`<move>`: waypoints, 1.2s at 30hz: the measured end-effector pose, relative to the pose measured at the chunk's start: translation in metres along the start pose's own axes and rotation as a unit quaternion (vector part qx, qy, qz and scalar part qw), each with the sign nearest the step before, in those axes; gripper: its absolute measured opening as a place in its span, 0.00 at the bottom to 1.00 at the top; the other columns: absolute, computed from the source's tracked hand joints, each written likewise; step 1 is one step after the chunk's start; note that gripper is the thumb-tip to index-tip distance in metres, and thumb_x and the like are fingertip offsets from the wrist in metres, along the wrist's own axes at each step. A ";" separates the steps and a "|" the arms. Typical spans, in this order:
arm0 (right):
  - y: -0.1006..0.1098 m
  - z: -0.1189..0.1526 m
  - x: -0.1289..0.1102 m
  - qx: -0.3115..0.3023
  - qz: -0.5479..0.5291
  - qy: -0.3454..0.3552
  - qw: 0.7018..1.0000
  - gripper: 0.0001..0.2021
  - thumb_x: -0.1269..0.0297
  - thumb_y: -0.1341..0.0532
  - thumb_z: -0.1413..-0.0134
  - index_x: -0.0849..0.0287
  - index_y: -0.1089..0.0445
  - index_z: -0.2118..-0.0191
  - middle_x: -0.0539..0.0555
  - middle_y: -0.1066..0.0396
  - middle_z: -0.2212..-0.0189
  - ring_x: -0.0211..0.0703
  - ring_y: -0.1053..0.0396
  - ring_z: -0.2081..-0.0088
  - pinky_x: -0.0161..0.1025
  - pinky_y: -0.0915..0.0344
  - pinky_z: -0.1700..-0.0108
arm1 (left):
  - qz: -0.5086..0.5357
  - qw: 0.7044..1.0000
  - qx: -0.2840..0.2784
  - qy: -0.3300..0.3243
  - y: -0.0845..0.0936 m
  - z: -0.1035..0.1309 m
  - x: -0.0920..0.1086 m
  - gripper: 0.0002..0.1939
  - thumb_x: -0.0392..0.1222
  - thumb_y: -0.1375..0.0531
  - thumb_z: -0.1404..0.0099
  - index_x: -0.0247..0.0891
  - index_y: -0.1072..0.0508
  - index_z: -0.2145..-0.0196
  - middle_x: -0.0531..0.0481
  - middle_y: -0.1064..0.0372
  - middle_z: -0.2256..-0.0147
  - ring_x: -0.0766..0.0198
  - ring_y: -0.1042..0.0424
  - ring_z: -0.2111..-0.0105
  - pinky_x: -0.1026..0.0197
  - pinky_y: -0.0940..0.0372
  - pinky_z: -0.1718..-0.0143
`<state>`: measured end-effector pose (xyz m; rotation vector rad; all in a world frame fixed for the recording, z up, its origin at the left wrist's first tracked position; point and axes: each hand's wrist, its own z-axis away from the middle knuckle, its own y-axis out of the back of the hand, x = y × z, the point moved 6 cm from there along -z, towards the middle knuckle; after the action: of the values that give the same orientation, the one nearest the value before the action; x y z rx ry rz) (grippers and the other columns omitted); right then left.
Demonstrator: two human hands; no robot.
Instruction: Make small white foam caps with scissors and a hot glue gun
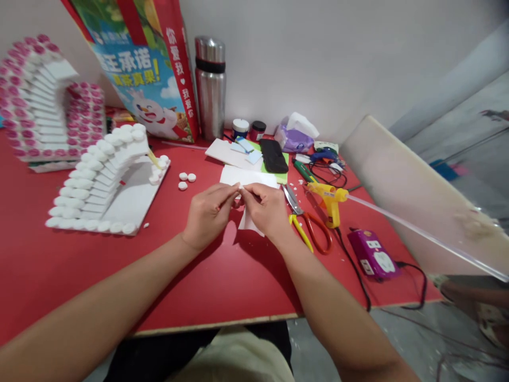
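Observation:
My left hand (209, 216) and my right hand (269, 210) meet at the fingertips over the red table. Both pinch a small white piece (240, 187); the fingers cover most of it. White paper (251, 223) shows beneath my right hand. Three round white discs (183, 185) lie just beyond my left hand. To the left is a white foam model (131, 193) with a curved row of steps, edged in white discs, and a few more discs on its far right corner. Scissors (293, 200) with a red and a yellow handle lie right beside my right hand.
A yellow glue gun (332, 201) with a long clear stick sits at the right, its cord near a purple power box (374, 254). Behind are a steel flask (210, 87), a printed bag (147, 74), a black phone (273, 156), tissues (295, 137) and a pink-dotted model (85, 114).

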<state>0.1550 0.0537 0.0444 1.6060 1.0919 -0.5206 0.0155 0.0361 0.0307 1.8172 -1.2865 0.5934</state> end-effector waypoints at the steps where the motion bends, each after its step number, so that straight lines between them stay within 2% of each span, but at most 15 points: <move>1: -0.001 -0.001 0.002 -0.011 -0.014 -0.001 1.000 0.11 0.66 0.41 0.36 0.57 0.25 0.70 0.52 0.22 0.72 0.41 0.27 0.69 0.38 0.35 0.63 | 0.035 0.999 0.007 0.021 0.001 -0.002 -0.003 0.11 0.40 0.40 0.30 0.38 0.17 0.56 0.44 0.21 0.63 0.62 0.23 0.67 0.60 0.28 0.61; 5: -0.003 -0.002 0.002 -0.047 0.000 0.026 0.999 0.12 0.62 0.41 0.34 0.57 0.23 0.68 0.52 0.22 0.72 0.41 0.27 0.69 0.38 0.36 0.63 | 0.164 0.976 -0.001 0.141 0.005 -0.008 -0.022 0.07 0.43 0.33 0.37 0.37 0.16 0.65 0.48 0.22 0.70 0.64 0.24 0.74 0.61 0.27 0.69; 8: -0.004 -0.002 -0.001 -0.065 0.011 0.055 0.996 0.15 0.61 0.43 0.32 0.57 0.24 0.68 0.52 0.23 0.71 0.40 0.28 0.68 0.37 0.36 0.62 | 0.213 0.957 -0.031 0.193 0.005 -0.010 -0.031 0.10 0.44 0.31 0.40 0.36 0.16 0.64 0.48 0.23 0.70 0.64 0.25 0.76 0.61 0.28 0.72; 10: -0.004 -0.001 -0.003 -0.071 0.010 0.068 0.995 0.15 0.61 0.44 0.32 0.57 0.24 0.68 0.52 0.23 0.70 0.39 0.28 0.68 0.37 0.37 0.62 | 0.211 0.961 -0.042 0.175 0.006 -0.012 -0.031 0.10 0.45 0.31 0.39 0.37 0.16 0.62 0.48 0.24 0.69 0.66 0.27 0.77 0.62 0.28 0.73; 13: -0.005 -0.001 -0.003 -0.070 0.005 0.064 0.995 0.14 0.63 0.43 0.32 0.58 0.24 0.68 0.52 0.24 0.71 0.39 0.29 0.69 0.37 0.37 0.62 | 0.168 0.979 -0.042 0.111 0.008 -0.013 -0.025 0.08 0.43 0.33 0.37 0.39 0.16 0.62 0.48 0.26 0.67 0.69 0.28 0.77 0.63 0.30 0.72; 17: -0.003 -0.003 0.003 -0.056 -0.032 0.002 0.998 0.13 0.63 0.42 0.35 0.59 0.24 0.70 0.52 0.24 0.72 0.39 0.29 0.69 0.37 0.38 0.62 | 0.095 0.995 -0.018 0.030 0.010 -0.014 -0.011 0.07 0.41 0.35 0.34 0.39 0.17 0.60 0.46 0.26 0.63 0.64 0.26 0.66 0.63 0.30 0.66; 20: -0.002 -0.004 0.013 -0.053 -0.094 -0.072 0.992 0.12 0.60 0.38 0.39 0.60 0.24 0.70 0.51 0.25 0.74 0.38 0.32 0.71 0.36 0.39 0.67 | 0.063 0.998 -0.012 0.022 0.011 -0.013 -0.008 0.08 0.42 0.36 0.33 0.37 0.18 0.61 0.45 0.26 0.61 0.62 0.26 0.62 0.63 0.30 0.63; 23: 0.001 -0.005 0.019 -0.038 -0.112 -0.106 0.987 0.12 0.56 0.35 0.43 0.60 0.25 0.70 0.50 0.26 0.75 0.37 0.35 0.73 0.35 0.42 0.70 | 0.068 0.996 -0.031 0.051 0.008 -0.013 -0.015 0.09 0.44 0.36 0.33 0.36 0.20 0.60 0.45 0.24 0.60 0.62 0.25 0.61 0.62 0.30 0.60; 26: 0.003 -0.006 0.019 -0.007 -0.067 -0.091 0.994 0.11 0.57 0.34 0.45 0.60 0.26 0.72 0.50 0.27 0.76 0.37 0.35 0.72 0.35 0.42 0.70 | 0.097 0.989 -0.057 0.097 0.004 -0.011 -0.024 0.11 0.46 0.36 0.32 0.36 0.22 0.59 0.45 0.22 0.61 0.61 0.24 0.63 0.61 0.30 0.60; 29: 0.003 -0.004 0.015 0.022 -0.017 -0.061 0.998 0.11 0.58 0.35 0.44 0.59 0.27 0.72 0.49 0.27 0.76 0.38 0.35 0.72 0.36 0.42 0.69 | 0.120 0.985 -0.049 0.116 0.002 -0.011 -0.027 0.11 0.46 0.36 0.33 0.35 0.22 0.60 0.46 0.22 0.63 0.60 0.23 0.63 0.60 0.30 0.59; 36: 0.001 0.002 -0.004 0.032 0.074 0.042 0.996 0.09 0.62 0.40 0.40 0.59 0.28 0.69 0.52 0.26 0.73 0.40 0.31 0.70 0.38 0.40 0.65 | 0.074 0.994 0.003 0.080 0.009 -0.010 -0.017 0.08 0.42 0.35 0.35 0.34 0.21 0.62 0.46 0.20 0.64 0.62 0.22 0.65 0.60 0.29 0.60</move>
<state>0.1545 0.0503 0.0473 1.7619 1.0174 -0.3970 0.0012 0.0526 0.0265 1.6514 -1.3176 0.8078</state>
